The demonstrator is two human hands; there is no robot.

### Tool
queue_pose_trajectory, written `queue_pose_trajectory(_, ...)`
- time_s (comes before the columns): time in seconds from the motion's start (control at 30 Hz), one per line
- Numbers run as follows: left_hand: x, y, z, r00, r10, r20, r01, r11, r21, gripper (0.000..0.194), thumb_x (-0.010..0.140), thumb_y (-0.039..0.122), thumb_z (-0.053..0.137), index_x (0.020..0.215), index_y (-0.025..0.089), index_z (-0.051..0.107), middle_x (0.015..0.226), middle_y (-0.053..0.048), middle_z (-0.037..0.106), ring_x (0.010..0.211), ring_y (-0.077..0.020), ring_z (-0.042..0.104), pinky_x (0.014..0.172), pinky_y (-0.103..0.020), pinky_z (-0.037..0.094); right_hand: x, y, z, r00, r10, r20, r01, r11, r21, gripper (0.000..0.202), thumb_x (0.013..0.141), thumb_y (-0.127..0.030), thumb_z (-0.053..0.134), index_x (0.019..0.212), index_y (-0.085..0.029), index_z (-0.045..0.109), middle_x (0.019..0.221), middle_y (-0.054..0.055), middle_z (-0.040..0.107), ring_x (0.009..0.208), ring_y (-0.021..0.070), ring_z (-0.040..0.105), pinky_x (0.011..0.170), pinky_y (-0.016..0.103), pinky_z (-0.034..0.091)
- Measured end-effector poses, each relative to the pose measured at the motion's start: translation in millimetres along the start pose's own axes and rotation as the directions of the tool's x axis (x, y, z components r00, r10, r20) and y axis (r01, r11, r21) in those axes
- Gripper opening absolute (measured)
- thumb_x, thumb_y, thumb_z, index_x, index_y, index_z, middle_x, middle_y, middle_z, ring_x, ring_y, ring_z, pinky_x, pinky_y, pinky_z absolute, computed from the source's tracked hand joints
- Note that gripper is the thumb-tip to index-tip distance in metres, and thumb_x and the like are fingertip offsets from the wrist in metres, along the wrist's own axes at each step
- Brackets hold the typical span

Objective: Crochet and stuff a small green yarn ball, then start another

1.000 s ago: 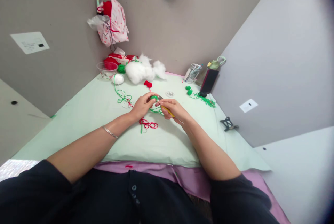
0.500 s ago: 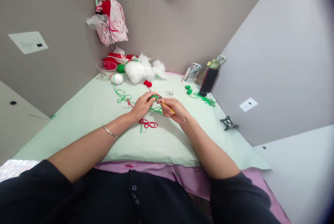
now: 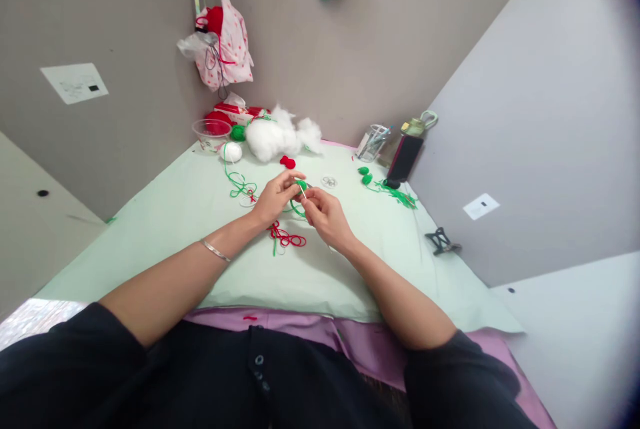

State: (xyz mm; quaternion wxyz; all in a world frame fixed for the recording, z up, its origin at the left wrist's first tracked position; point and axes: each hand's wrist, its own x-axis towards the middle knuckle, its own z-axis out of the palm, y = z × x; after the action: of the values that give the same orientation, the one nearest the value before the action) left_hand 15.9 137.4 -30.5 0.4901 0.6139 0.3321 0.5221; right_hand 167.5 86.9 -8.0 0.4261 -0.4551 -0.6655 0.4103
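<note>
My left hand (image 3: 276, 199) pinches a small green crocheted piece (image 3: 301, 185) near the middle of the pale green table cover (image 3: 300, 282). Green yarn (image 3: 297, 209) trails below it between the hands. A thin crochet hook (image 3: 303, 193) is held in my right hand (image 3: 325, 214), its metal tip at the green piece and its handle mostly hidden by the fingers. Loops of red yarn (image 3: 291, 239) lie just below my hands. A small red piece (image 3: 287, 162) rests beyond them.
White stuffing (image 3: 273, 139), a clear tub (image 3: 211, 134) and a white yarn ball (image 3: 231, 152) stand at the back left. Green pieces (image 3: 367, 179), a pen holder (image 3: 373, 142) and a phone (image 3: 405, 157) are at the back right. A black stand (image 3: 440, 241) sits at the right edge.
The view has shifted slightly. My right hand has turned, so the hook points more steeply at the green piece and its yellow handle no longer shows.
</note>
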Motion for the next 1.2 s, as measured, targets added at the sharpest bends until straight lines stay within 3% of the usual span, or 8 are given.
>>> queue_pose_trajectory(0.13,2.3,-3.4,-1.1,0.997,0.010,-0.071,-0.014,0.999,-0.049,0.026,0.079,0.033,0.067,0.095,0.022,0.050,0.076,0.002,0.065,0.071,-0.0151,0.066,0.076,-0.032,0.052,8.2,-2.5,-9.2,0.975,0.154,0.161,-0.201,0.919,0.338,0.021,0.087,-0.041,0.064,0.092,-0.020,0.060,0.048,-0.011,0.038,0.042,0.0079,0.026,0.045,0.023,0.021)
queue_pose_trajectory(0.2,3.4,-6.7,-1.3,0.994,0.034,-0.102,-0.038,0.999,-0.039,0.027,0.076,0.031,0.069,0.092,0.022,0.050,0.080,0.002,0.064,0.073,-0.0147,0.065,0.076,-0.031,0.052,11.3,-4.0,-17.7,0.940,0.202,0.275,-0.302,0.868,0.394,0.022,0.087,-0.038,0.064,0.094,-0.017,0.063,0.047,-0.013,0.031,0.040,0.0063,0.017,0.042,0.022,0.017)
queue_pose_trajectory(0.33,3.1,-10.6,-0.7,0.987,0.093,-0.129,-0.091,0.996,0.019,0.023,0.073,0.024,0.070,0.090,0.021,0.056,0.084,0.001,0.063,0.075,-0.0137,0.060,0.076,-0.029,0.049,15.1,-4.0,-33.5,0.869,0.238,0.433,-0.423,0.811,0.405,0.019,0.092,-0.032,0.058,0.096,-0.015,0.065,0.048,-0.014,0.026,0.040,0.0055,0.008,0.039,0.020,0.013)
queue_pose_trajectory(0.5,-1.1,-6.7,-0.5,0.986,0.131,-0.103,-0.124,0.990,0.072,0.018,0.075,0.022,0.069,0.092,0.019,0.064,0.091,-0.001,0.066,0.084,-0.0158,0.061,0.083,-0.030,0.048,17.6,0.6,-44.9,0.808,0.233,0.540,-0.489,0.777,0.397,0.020,0.095,-0.029,0.054,0.097,-0.013,0.066,0.046,-0.013,0.028,0.038,0.0054,0.008,0.037,0.018,0.015)
queue_pose_trajectory(0.7,-2.0,-5.0,-0.5,0.991,0.114,-0.069,-0.109,0.991,0.077,0.024,0.079,0.030,0.071,0.100,0.018,0.073,0.105,-0.005,0.073,0.095,-0.0198,0.065,0.088,-0.032,0.051,12.8,1.4,-37.4,0.662,0.200,0.722,-0.532,0.804,0.266,0.022,0.089,-0.032,0.063,0.097,-0.012,0.068,0.043,-0.012,0.037,0.036,0.0051,0.018,0.037,0.018,0.020)
queue_pose_trajectory(0.73,-1.9,-5.6,-0.6,0.992,0.108,-0.062,-0.103,0.992,0.074,0.026,0.080,0.032,0.072,0.101,0.018,0.074,0.106,-0.006,0.074,0.095,-0.0200,0.066,0.088,-0.032,0.051,11.9,0.5,-35.2,0.656,0.184,0.732,-0.517,0.815,0.259,0.024,0.089,-0.034,0.064,0.098,-0.012,0.068,0.043,-0.012,0.038,0.036,0.0052,0.020,0.037,0.018,0.021)
queue_pose_trajectory(0.93,-2.1,-7.7,-0.9,0.996,0.077,-0.048,-0.074,0.995,0.062,0.035,0.083,0.038,0.071,0.110,0.017,0.073,0.105,-0.006,0.074,0.080,-0.0168,0.069,0.080,-0.031,0.053,13.1,-4.8,-36.9,0.855,0.153,0.495,-0.385,0.828,0.408,0.022,0.092,-0.034,0.062,0.094,-0.013,0.068,0.042,-0.013,0.035,0.036,0.0040,0.014,0.037,0.018,0.018)
queue_pose_trajectory(1.2,-2.9,-5.5,-0.8,0.995,0.089,-0.038,-0.086,0.992,0.088,0.030,0.084,0.034,0.069,0.108,0.017,0.072,0.091,-0.002,0.072,0.076,-0.0148,0.066,0.077,-0.028,0.051,16.2,-3.7,-38.3,0.884,0.199,0.424,-0.394,0.805,0.444,0.018,0.093,-0.027,0.058,0.092,-0.012,0.068,0.042,-0.012,0.035,0.035,0.0037,0.014,0.037,0.017,0.018)
